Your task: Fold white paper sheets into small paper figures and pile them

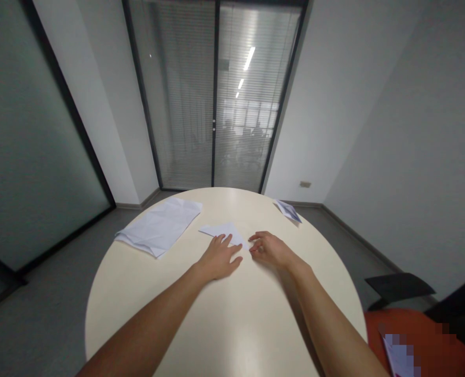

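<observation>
A small sheet of white paper, folded into a triangle (225, 229), lies flat near the middle of the round table. My left hand (218, 259) is open, fingers spread, with its fingertips over the near edge of the folded paper. Just right of the paper's right corner is my right hand (269, 248), its fingers loosely curled and apart, with nothing visible between them. Whether its fingertips touch that corner I cannot tell.
Larger creased white sheets (164, 222) lie at the table's left edge. A folded printed paper (288, 211) sits at the far right rim of the cream table (224, 324). An orange chair (424, 335) with a black armrest stands at the right. Behind is a glass partition with blinds (185, 104).
</observation>
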`<state>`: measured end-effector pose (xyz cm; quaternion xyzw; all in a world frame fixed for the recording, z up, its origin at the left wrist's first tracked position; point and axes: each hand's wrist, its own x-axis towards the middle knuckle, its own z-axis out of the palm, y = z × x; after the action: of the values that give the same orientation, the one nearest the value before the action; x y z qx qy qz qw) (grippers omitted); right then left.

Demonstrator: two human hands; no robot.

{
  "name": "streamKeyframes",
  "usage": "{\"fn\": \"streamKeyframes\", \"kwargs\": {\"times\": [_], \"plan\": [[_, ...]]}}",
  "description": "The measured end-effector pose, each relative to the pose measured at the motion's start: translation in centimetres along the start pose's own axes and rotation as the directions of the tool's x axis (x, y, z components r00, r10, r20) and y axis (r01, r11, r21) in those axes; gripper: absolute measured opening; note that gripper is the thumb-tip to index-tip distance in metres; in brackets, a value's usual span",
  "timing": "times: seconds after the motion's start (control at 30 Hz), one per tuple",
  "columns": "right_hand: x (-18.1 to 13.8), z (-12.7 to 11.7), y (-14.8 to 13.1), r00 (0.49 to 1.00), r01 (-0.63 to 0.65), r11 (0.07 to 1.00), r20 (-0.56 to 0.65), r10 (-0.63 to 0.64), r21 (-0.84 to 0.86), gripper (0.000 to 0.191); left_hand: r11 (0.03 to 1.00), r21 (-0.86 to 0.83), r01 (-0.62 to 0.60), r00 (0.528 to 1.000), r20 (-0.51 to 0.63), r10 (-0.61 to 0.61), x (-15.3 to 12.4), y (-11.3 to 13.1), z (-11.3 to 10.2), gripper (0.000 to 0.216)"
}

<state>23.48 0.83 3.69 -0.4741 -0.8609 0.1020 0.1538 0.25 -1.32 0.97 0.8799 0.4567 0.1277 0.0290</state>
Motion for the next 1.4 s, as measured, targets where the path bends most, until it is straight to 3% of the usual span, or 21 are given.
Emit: {"fn": "streamKeyframes", "kwargs": {"times": [0.13, 0.3, 0.57, 1.07, 1.4], "plan": [[-0.1, 0.0, -0.5, 0.999, -0.041, 0.999, -0.015, 0.041, 0.001, 0.015, 1.000, -0.016, -0.017, 1.000, -0.017, 0.017, 0.1, -0.2, 0.3, 0.047], [-0.1, 0.7, -0.8, 0.999, 0.005, 1.000, -0.037, -0.005, -0.013, 0.031, 0.999, -0.023, -0.028, 0.999, -0.025, 0.028, 0.2, -0.3, 0.5, 0.047], [0.1, 1.8, -0.4, 0.998, 0.029, 0.999, -0.062, -0.030, -0.019, 0.038, 1.000, -0.012, -0.019, 1.000, -0.019, 0.018, 0.3, -0.4, 0.8, 0.048], [0.0, 0.7, -1.1, 1.000, 0.008, 0.999, -0.030, -0.009, -0.046, 0.029, 1.000, -0.024, -0.006, 0.999, -0.035, 0.005, 0.5, -0.4, 1.0, 0.048], [-0.2, -0.8, -1.8, 0.996, -0.066, 0.992, 0.060, 0.073, -0.105, 0.023, 1.000, -0.017, -0.014, 0.999, -0.041, 0.014, 0.5, -0.5, 1.1, 0.047]]}}
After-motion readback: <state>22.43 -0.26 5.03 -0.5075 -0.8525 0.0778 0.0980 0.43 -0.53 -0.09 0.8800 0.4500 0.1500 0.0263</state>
